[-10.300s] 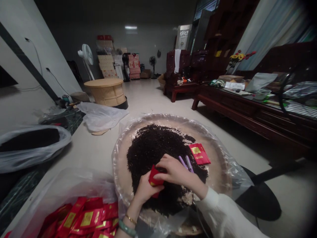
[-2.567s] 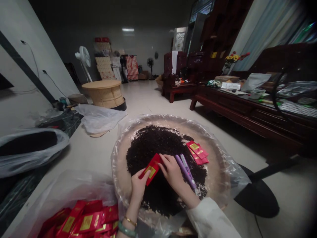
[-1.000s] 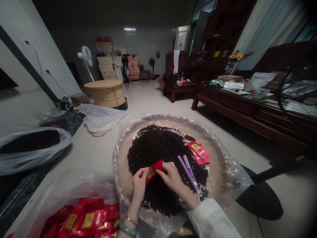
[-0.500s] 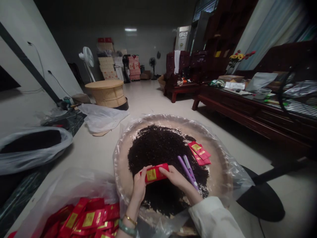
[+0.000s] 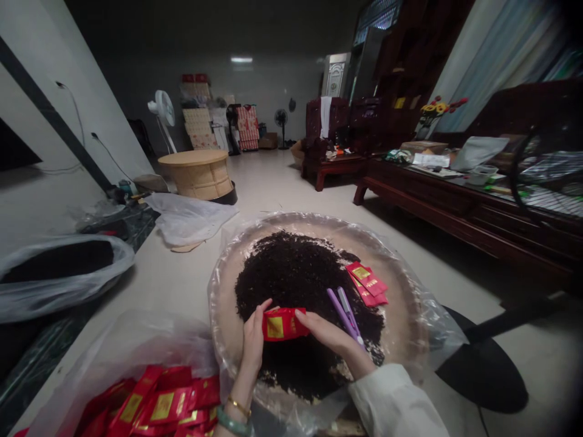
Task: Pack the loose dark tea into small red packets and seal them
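Both my hands hold one small red packet [image 5: 282, 324] with a gold label over a heap of dark loose tea [image 5: 296, 285]. My left hand [image 5: 253, 342] grips its left end, and my right hand [image 5: 328, 337] pinches its right end. The tea lies on a round, plastic-lined woven tray [image 5: 410, 315]. A purple tool [image 5: 345, 308] rests on the tea just right of my right hand. A few red packets [image 5: 367, 283] lie stacked on the tray's right side.
A clear bag of several red packets [image 5: 155, 403] sits at lower left. A plastic-lined basin of dark tea [image 5: 59, 267] is at far left. A dark wooden bench [image 5: 460, 212] runs along the right; a black stool base [image 5: 483, 376] lies beside the tray.
The red packet has turned from tilted to level between my hands and now looks opened out. A second packet has joined the stack on the tray's right side since the earliest frame.
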Demonstrator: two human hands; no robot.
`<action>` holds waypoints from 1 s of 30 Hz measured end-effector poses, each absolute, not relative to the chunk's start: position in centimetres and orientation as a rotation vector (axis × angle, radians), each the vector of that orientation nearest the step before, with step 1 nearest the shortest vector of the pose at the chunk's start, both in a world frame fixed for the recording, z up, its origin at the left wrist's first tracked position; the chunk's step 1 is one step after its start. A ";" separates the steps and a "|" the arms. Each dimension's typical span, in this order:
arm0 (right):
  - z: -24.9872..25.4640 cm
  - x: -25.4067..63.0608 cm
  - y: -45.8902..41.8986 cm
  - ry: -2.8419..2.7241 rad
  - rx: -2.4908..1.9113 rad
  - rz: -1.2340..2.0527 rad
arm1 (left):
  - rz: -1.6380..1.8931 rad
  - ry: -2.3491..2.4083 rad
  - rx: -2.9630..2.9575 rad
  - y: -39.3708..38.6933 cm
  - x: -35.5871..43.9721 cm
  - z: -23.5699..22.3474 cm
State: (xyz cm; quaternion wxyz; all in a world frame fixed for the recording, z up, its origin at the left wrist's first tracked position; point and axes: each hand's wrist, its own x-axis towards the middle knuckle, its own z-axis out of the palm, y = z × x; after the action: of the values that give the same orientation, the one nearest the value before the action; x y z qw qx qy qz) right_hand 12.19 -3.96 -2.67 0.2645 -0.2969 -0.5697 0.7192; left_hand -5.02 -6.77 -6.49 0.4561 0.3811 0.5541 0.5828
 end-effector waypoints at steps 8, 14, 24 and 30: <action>-3.6 11.6 -3.8 -1.702 -0.949 1.744 | 1.069 1.699 2.455 -8.2 -4.7 -5.9; -3.6 11.0 -4.4 -1.736 -0.956 1.694 | 1.035 1.613 2.372 -7.8 -4.8 -7.1; -3.5 15.0 -2.6 -2.010 -1.264 0.657 | 1.465 1.875 1.838 -7.1 -5.8 -7.7; -7.5 14.7 -3.1 -2.633 -1.171 -0.021 | 1.638 1.980 1.612 -6.9 -5.7 -7.6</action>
State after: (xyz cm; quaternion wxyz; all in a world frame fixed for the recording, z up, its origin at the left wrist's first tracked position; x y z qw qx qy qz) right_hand 14.65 -3.06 -7.50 0.1297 -0.4030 -0.9059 -0.0074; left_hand -5.75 -6.86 -7.59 0.0538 0.5306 0.6518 0.5392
